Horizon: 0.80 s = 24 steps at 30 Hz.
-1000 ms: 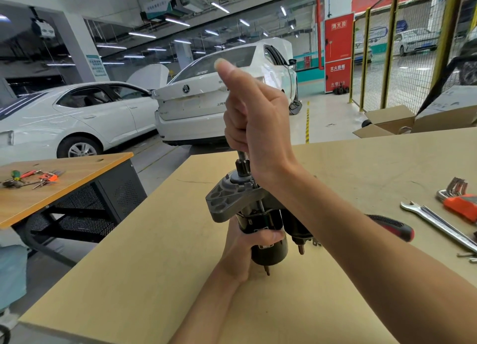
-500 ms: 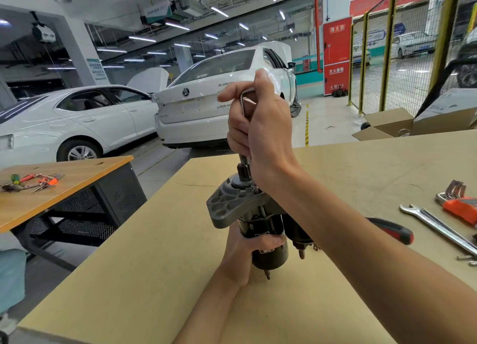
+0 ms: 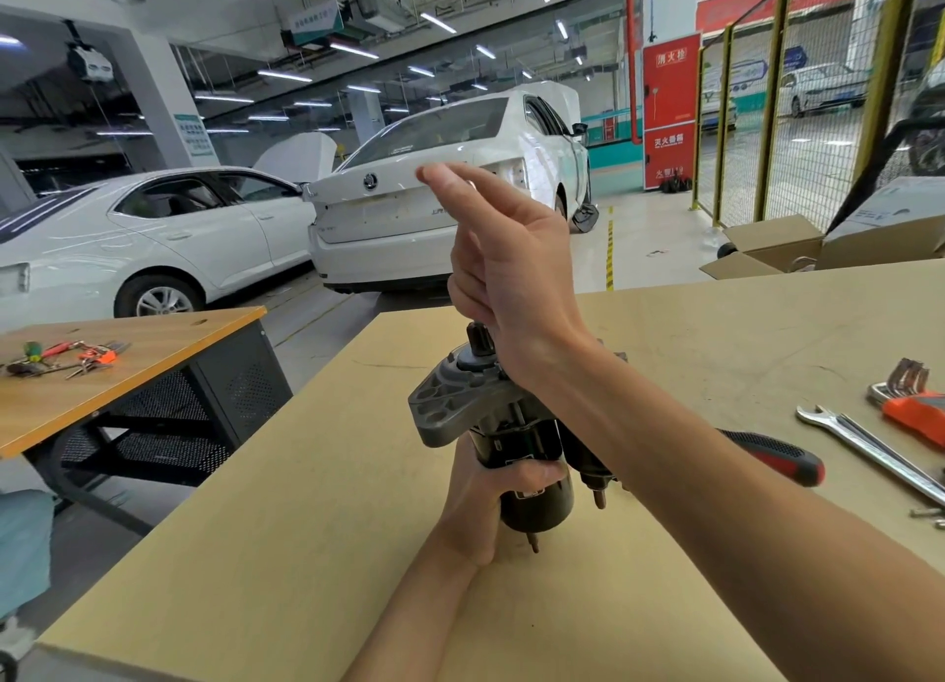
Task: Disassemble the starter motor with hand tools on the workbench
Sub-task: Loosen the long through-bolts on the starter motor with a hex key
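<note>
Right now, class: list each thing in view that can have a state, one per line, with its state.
Starter motor: upright, held above the workbench.
Left hand: grips the motor's black body.
Right hand: above the motor, fingers extended.
Spanner: lying flat.
Screwdriver: lying behind the forearm.

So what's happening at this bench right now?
A person is taking apart a starter motor on a workbench. The left hand grips its black body and holds it upright, while the right hand is raised over its top end, fingers extended; whether it holds a tool cannot be told. A wrench and a red-handled tool lie nearby.
</note>
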Tool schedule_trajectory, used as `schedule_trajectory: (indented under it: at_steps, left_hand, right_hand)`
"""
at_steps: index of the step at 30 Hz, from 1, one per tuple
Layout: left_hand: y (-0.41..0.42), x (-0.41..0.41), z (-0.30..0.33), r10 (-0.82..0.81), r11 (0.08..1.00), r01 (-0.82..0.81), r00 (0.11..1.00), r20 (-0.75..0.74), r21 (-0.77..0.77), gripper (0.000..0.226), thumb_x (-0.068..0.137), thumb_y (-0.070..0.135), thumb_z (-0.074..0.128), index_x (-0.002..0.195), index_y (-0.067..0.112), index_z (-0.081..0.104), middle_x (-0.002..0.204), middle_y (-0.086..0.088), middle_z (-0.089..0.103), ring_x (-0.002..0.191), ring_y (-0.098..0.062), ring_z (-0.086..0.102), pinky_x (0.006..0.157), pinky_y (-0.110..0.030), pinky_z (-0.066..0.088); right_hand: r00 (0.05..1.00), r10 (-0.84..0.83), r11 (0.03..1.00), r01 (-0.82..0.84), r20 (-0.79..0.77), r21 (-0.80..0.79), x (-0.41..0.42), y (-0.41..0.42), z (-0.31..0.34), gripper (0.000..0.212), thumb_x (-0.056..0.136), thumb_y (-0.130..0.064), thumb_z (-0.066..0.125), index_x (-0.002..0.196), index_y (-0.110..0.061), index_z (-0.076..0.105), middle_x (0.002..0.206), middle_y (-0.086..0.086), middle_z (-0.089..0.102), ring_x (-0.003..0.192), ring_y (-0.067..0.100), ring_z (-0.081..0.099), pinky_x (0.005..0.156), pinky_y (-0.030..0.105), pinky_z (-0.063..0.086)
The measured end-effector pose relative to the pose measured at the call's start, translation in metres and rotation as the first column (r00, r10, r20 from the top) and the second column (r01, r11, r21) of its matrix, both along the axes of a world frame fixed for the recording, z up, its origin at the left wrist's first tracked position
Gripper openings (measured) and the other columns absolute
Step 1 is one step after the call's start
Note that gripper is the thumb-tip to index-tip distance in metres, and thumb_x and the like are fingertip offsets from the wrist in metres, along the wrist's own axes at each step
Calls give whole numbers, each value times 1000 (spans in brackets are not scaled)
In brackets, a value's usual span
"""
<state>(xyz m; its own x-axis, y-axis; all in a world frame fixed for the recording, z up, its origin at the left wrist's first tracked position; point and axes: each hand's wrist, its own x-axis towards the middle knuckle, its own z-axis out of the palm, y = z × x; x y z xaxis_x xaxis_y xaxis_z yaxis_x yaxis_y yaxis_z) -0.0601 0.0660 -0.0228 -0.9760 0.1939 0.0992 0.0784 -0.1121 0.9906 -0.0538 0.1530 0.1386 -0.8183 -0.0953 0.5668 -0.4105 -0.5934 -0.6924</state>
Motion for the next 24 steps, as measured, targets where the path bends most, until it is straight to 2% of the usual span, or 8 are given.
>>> schedule_trajectory:
  at_steps: [3,8,12,15,19,24]
  left_hand:
    - [0,0,0,3,1000,-3,1000,-14,1,67,39,30,80,102,24,59,81,17,76,81,-4,73,67,-19,57]
    - [0,0,0,4,1000,-4,1000,-5,-4,67,37,31,80,101,24,59,80,18,75,80,-3,73,66,-18,56]
    - [1,0,0,8,1000,-7,1000,-7,1,71,36,30,81,103,24,57,80,17,75,81,-4,73,66,-19,57]
    - [1,-1,-2,6,1000,-6,1000,-1,28,73,36,27,80,104,24,57,79,16,76,79,-5,74,65,-19,57]
    - [0,-3,-3,-1,999,1,1000,-13,40,69,38,27,79,104,23,59,80,14,76,79,-5,74,65,-19,56]
    - [-1,-5,-7,-15,998,16,1000,-9,53,68,40,25,80,104,25,59,82,15,76,81,-6,74,65,-20,57]
  right_hand:
    - [1000,10,1000,-10,-7,21,0,1,0,22,98,-22,60,109,-7,72,47,-5,28,38,8,18,35,17,21]
    - [997,75,997,-75,12,7,1,2,3,32,103,-22,48,91,-8,73,46,-4,27,40,10,15,36,20,14]
    - [991,111,994,-110,71,-15,0,2,6,40,105,-22,40,67,-13,51,45,-7,24,38,9,14,36,21,12]
    - [992,57,997,-50,113,-64,1,3,5,46,99,-25,49,56,-20,35,46,-7,22,39,10,14,36,20,15]
    - [991,-27,997,35,129,-67,2,7,5,61,90,-35,70,40,-26,36,43,-8,24,37,12,15,35,19,20]
    - [988,20,998,-9,154,-66,3,8,8,62,93,-35,63,42,-27,30,41,-9,24,35,11,16,35,19,19]
